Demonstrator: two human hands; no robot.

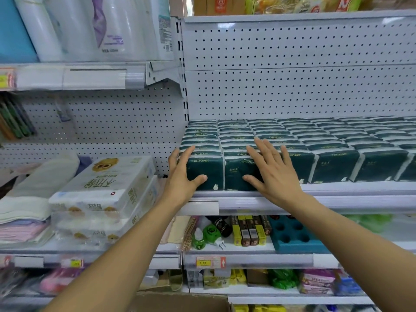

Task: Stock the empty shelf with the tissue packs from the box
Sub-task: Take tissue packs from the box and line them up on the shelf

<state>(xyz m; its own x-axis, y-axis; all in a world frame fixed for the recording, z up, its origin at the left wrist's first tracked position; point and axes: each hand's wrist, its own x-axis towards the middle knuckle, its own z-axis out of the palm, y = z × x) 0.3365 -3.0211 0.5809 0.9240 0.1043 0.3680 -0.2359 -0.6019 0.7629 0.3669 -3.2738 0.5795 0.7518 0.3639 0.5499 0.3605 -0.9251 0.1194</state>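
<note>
The place is a shop aisle with white metal shelving and a pegboard back wall full of small holes. The middle shelf on the right side carries dark green tissue packs, which stand in tight rows from the front edge to the far wall and continue to the right out of view. Above these packs the space is open up to the next shelf board.

The left hand lies at the left end of the front row: the fingers go along the left side and top of the corner pack, and the thumb presses on its front face, so the hand is loosely curved around this pack. The right hand is flat and spread, the fingers straight, and it presses on the front and top of the second and third packs of the front row. It grips nothing.

To the left, on a lower shelf, white tissue bundles are stacked near folded cloths. Below the green packs stand small goods, among them a green bottle and a blue tray. At the near bottom edge, the rim of a cardboard box shows between the forearms.
</note>
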